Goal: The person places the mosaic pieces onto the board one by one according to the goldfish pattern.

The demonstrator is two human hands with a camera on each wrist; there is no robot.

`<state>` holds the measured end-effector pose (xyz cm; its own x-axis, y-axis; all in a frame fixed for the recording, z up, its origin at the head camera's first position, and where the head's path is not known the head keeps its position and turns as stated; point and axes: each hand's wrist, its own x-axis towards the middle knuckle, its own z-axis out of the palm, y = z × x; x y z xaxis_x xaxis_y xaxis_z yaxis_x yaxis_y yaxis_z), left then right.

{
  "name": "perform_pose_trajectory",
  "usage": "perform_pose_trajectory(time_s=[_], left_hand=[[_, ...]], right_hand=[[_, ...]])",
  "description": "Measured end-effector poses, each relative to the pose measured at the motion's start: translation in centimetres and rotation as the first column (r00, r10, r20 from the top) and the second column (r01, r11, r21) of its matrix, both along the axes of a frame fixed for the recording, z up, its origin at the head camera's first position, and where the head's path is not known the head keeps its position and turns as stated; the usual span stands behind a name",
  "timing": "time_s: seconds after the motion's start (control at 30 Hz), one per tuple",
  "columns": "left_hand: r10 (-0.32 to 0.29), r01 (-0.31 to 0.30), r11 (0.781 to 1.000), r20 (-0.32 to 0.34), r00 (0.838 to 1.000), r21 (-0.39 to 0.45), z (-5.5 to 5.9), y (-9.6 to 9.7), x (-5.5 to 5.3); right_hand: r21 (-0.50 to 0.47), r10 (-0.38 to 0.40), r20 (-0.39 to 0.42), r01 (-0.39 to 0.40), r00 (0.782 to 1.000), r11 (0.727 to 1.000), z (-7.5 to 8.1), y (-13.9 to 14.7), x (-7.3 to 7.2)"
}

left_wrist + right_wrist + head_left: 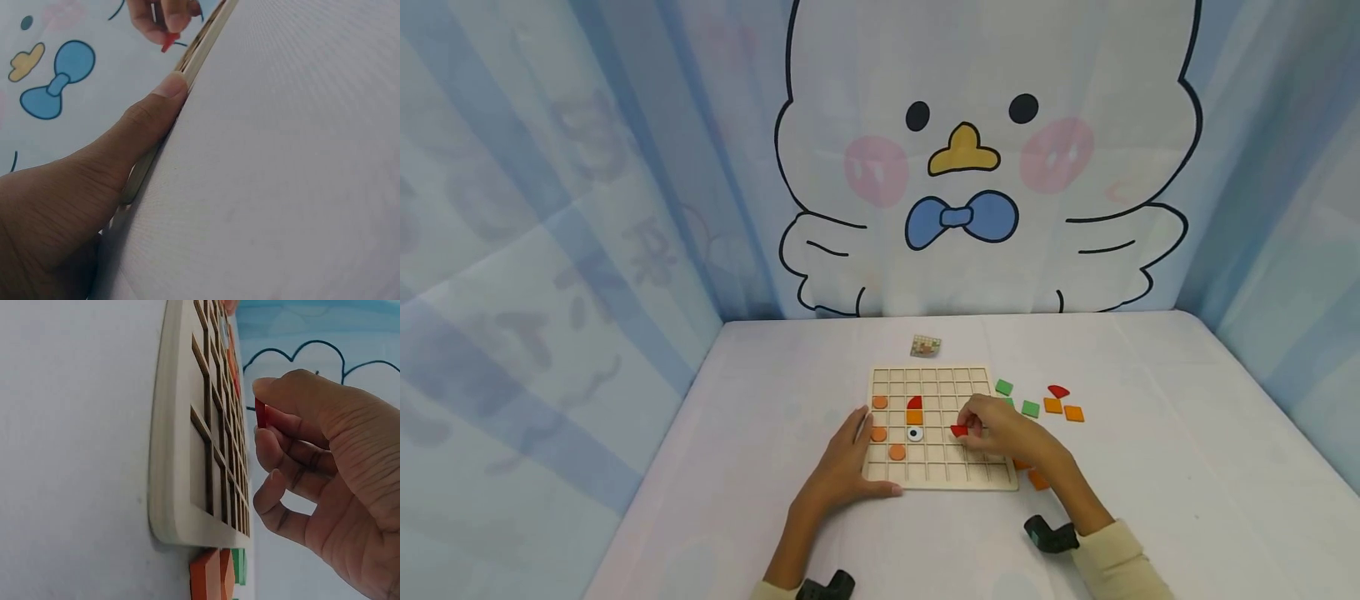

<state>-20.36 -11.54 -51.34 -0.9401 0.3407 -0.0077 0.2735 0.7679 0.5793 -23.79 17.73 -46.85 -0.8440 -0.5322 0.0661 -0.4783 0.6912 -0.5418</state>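
A wooden grid board [955, 475] lies on the table. My left hand [844, 467] rests at its lower left corner, fingers straight along the left side and thumb [147, 119] against the front edge. Over the board's right half, my right hand [1009, 432] pinches a small red piece [260, 414] between thumb and fingertips. Set in the grid are another red piece [914, 402], an orange square [914, 417] below it, a white disc with a black dot [914, 433], and several orange discs [897, 452] towards the left.
Right of the board lie loose green squares [1031, 408], orange squares [1074, 413] and a red piece [1058, 391]. More orange pieces [1038, 479] sit near its lower right corner, partly under my right forearm. A small patterned card [926, 346] lies behind the board.
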Motion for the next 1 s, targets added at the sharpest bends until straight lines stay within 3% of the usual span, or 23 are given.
perform_pose_trajectory(time_s=[0.43,0.67,1.0], left_hand=[[-0.005,0.005,1.0,-0.006,1.0,0.007,-0.1,-0.1,0.0],[-0.021,0.021,1.0,-0.015,1.0,-0.004,-0.3,-0.1,-0.1],[-0.012,0.012,1.0,-0.013,1.0,0.003,-0.2,-0.1,-0.1]], right_hand=[[0.052,0.094,-0.036,-0.093,0.995,0.994,-0.1,-3.8,0.6],[0.102,0.088,-0.018,-0.085,0.996,0.991,-0.2,-5.1,1.0],[0.146,0.1,-0.09,-0.086,0.991,0.985,-0.4,-6.2,1.2]])
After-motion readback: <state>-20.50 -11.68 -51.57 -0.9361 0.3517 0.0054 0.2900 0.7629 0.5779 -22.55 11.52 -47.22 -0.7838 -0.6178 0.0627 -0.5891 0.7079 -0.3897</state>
